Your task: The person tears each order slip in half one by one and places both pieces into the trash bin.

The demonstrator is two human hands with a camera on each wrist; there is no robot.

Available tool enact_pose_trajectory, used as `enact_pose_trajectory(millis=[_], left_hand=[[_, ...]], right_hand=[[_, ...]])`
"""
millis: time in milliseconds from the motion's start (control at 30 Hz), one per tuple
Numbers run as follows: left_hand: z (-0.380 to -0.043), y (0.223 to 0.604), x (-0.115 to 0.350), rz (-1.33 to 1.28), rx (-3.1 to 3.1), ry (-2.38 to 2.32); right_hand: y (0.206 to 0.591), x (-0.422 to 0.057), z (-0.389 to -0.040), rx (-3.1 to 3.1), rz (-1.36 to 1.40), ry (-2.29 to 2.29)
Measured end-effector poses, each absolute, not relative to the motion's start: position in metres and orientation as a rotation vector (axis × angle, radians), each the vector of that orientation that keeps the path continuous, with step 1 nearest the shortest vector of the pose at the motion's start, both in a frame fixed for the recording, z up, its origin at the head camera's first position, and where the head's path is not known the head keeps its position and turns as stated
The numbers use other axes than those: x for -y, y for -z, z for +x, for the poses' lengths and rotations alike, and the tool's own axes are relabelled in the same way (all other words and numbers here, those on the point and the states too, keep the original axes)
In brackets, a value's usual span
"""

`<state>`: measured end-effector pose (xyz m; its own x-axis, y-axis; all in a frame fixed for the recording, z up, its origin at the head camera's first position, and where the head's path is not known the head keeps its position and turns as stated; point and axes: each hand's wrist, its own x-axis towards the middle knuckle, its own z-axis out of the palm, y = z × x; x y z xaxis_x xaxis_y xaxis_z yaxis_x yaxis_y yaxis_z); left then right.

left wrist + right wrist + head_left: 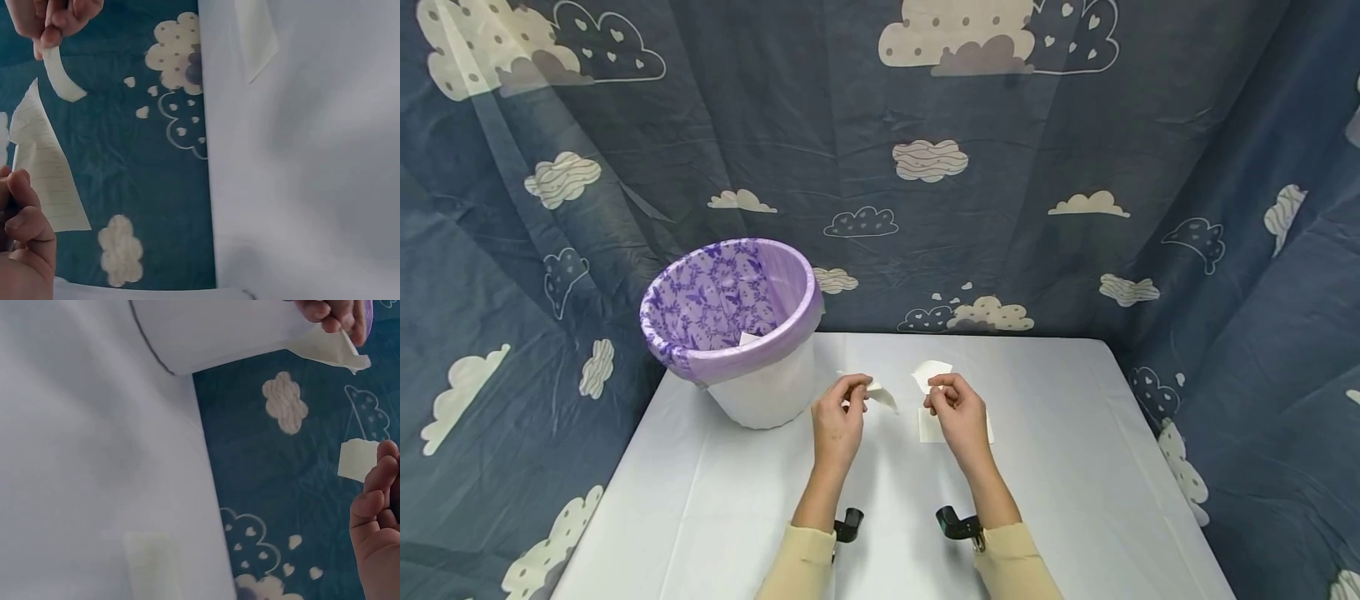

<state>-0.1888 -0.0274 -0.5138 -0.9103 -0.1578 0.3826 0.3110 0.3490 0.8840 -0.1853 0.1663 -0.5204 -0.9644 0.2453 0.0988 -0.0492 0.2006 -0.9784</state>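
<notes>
My left hand (pixel 838 425) pinches a torn piece of lined, pale yellow paper (pixel 50 181) between thumb and fingers. A smaller torn piece of the same pale paper (pixel 357 459) is pinched in my right hand (pixel 961 417). Both hands are raised over the table, a short way apart, and the two pieces are separate. Their torn edges show in the wrist views. Under the right hand, another pale yellow paper (pixel 929 427) lies flat on the table, partly hidden by that hand.
Left of my hands stands a white bin (pixel 763 392) with a purple butterfly-patterned liner (pixel 715 292) folded over its rim. A scrap of white paper (pixel 747 338) shows inside. The white-covered table (pixel 737 517) meets a dark blue cloud-print curtain (pixel 850 275) behind and at both sides.
</notes>
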Motion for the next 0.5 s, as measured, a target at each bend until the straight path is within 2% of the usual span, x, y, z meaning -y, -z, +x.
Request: enact_pose_trajectory(millis=[300,500], left_hand=[[-0.185,0.469,0.035,-0.409,2.013,1.333],[-0.187,0.434,0.049,-0.465,1.83,1.203]], right_hand=[[0.481,-0.141,-0.198,2.184,0.041,-1.725],[0.451,-0.124,-0.206,2.13,0.26,-1.549]])
